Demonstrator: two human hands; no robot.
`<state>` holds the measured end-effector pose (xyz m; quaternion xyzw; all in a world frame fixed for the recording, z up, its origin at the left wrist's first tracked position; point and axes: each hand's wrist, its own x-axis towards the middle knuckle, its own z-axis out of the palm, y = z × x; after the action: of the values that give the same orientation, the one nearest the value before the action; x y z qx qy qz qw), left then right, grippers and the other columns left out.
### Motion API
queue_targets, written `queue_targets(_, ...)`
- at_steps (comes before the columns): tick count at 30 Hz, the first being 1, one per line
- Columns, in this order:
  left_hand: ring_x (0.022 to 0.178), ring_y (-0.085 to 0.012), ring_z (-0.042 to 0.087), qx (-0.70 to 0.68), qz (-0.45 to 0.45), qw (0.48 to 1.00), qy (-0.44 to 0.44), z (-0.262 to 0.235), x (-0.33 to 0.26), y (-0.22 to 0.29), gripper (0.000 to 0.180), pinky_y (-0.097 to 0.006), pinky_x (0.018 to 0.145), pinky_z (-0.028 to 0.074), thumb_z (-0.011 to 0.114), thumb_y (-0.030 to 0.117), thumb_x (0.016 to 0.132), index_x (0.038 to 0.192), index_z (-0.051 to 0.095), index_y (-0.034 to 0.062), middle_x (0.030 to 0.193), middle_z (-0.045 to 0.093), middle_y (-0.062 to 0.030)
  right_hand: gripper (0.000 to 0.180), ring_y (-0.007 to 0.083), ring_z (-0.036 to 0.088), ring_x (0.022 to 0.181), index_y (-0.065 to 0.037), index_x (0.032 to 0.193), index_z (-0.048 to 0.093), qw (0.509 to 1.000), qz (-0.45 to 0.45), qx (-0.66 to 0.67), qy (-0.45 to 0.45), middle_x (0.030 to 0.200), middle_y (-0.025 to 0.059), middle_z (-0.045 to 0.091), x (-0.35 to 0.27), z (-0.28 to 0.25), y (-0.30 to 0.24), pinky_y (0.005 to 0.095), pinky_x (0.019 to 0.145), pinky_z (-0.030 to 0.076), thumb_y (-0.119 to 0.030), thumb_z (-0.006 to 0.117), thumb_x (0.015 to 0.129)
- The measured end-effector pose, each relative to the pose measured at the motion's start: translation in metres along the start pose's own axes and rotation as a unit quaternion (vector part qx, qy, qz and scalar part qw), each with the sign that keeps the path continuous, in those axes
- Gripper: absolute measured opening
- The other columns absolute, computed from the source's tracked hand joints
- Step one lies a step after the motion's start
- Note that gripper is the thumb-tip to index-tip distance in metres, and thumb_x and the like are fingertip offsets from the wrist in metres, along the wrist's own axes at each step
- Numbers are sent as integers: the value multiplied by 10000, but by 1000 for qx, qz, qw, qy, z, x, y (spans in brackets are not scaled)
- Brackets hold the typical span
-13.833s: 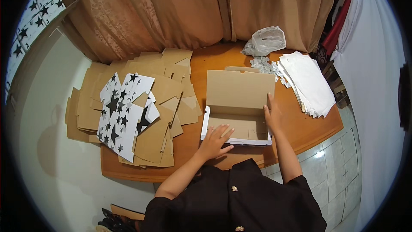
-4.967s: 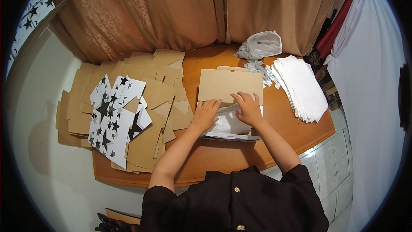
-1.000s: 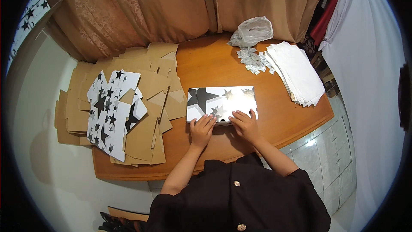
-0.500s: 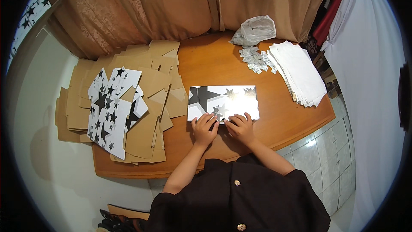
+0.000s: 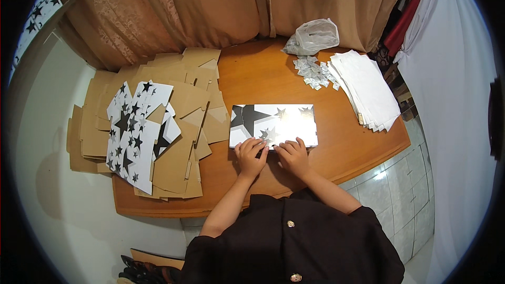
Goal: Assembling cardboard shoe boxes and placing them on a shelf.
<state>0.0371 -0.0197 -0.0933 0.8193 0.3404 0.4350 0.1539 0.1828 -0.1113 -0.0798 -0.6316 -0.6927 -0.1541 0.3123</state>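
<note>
1. I see a closed star-printed box lying flat on the wooden table, nearer the front edge than the back, roughly mid-width.
2. Its long axis runs left to right, parallel to the front edge; the large black star sits at its left end.
3. My left hand rests on the near long edge, fingers spread flat, gripping nothing.
4. My right hand lies just beside it, fingers likewise flat on that edge.
5. Flat cardboard blanks cover the table's left end; white sheets lie stacked at the right edge.

Flat white star-printed box mid-table, brown flattened cartons stacked left.
</note>
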Motion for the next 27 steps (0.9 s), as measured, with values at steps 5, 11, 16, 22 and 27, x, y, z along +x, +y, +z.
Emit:
queue_targets(5, 990, -189, 551, 2, 6, 1000, 9, 3, 0, -2, 122, -380, 905, 284, 715, 191, 729, 831, 695, 127, 939, 644, 17, 214, 175, 560, 903, -127, 940, 643, 1000, 17, 18, 6, 902, 9, 593, 3, 1, 2, 454, 870, 379, -88, 627, 730)
queue_targets(11, 989, -184, 550, 19, 10, 1000, 9, 6, 2, -6, 117, -376, 909, 281, 717, 202, 737, 824, 694, 129, 940, 643, 19, 141, 200, 561, 868, -77, 874, 610, 993, 59, 97, 37, 835, 42, 561, 16, -4, 2, 441, 812, 397, -67, 656, 741)
queue_targets(16, 1003, -186, 546, 20, 18, 999, 19, 7, -3, -8, 134, -379, 915, 278, 722, 215, 729, 828, 689, 131, 942, 642, 17, 141, 197, 566, 848, -82, 864, 609, 996, 20, 74, 36, 817, 33, 550, 6, 1, 5, 444, 836, 394, -93, 667, 736)
queue_targets(22, 1015, -191, 543, 19, 18, 1000, 8, 4, -2, -5, 211, -387, 920, 271, 745, 264, 695, 851, 678, 139, 972, 631, 11, 191, 186, 568, 914, -120, 866, 613, 999, -34, 30, 14, 903, 20, 570, -5, -2, 1, 458, 879, 376, -136, 687, 691)
queue_targets(27, 1019, -199, 541, 0, 27, 1000, -2, 2, 3, -7, 206, -385, 924, 265, 726, 257, 705, 865, 674, 140, 976, 628, 8, 217, 192, 561, 933, -130, 878, 612, 999, -14, 29, 10, 949, 26, 566, -4, 0, 2, 464, 879, 372, -130, 679, 671)
